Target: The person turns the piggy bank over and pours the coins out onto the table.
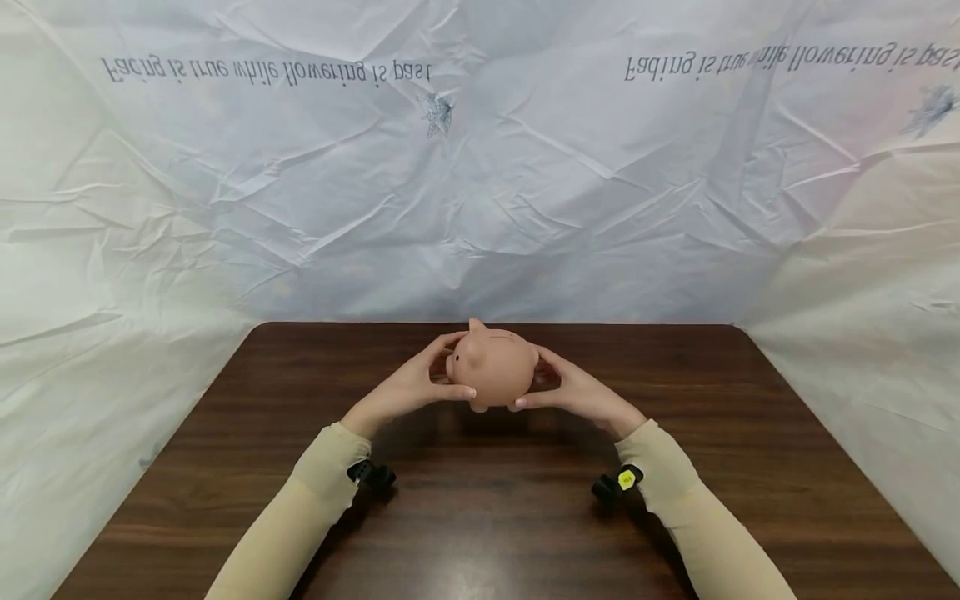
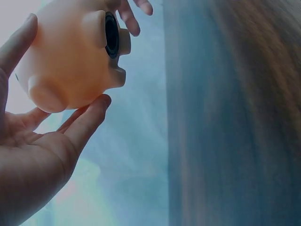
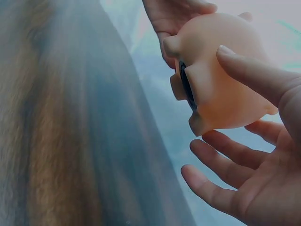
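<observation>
A pinkish piggy bank is held between both hands over the far part of the table, its snout toward the left. My left hand grips the head end, thumb on the near side and fingers round the far side. At the tail end my right hand holds it, with its thumb low on the near side. Short feet and a round black plug show on the underside in the left wrist view. Some right fingers stand apart from the body in the right wrist view.
Below is a dark brown wooden table with rounded far corners. Wrinkled white sheeting with printed lettering hangs behind it and along both sides. Black wrist devices sit at both sleeve cuffs.
</observation>
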`<state>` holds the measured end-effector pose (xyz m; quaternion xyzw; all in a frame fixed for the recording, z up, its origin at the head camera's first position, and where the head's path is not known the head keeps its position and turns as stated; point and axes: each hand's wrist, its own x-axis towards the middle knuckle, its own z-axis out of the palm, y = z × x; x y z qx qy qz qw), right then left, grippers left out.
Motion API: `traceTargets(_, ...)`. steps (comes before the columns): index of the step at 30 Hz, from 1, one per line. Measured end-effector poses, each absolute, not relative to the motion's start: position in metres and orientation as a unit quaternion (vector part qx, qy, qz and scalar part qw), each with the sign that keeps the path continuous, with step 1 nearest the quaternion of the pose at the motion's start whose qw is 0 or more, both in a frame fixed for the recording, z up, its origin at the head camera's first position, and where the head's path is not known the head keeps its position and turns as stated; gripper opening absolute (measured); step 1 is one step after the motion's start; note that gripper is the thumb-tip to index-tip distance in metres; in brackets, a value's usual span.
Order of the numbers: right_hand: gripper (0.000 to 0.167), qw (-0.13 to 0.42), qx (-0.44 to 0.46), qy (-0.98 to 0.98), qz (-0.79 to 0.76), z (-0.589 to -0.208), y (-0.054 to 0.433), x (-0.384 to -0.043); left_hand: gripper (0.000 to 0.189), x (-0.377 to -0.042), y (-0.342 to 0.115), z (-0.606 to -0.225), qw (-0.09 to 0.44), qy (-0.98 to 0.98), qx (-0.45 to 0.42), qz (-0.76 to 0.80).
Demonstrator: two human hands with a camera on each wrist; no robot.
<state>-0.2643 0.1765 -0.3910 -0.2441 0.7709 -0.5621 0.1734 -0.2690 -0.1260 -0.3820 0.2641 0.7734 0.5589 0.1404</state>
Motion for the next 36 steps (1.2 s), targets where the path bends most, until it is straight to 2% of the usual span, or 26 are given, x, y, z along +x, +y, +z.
traceTargets(36, 0.08, 0.195, -0.286, 0.721, -0.6, -0.369, 0.179, -0.249, 0.085, -0.252, -0.126, -0.359, 0.135, 0.772, 0.264, 0.562)
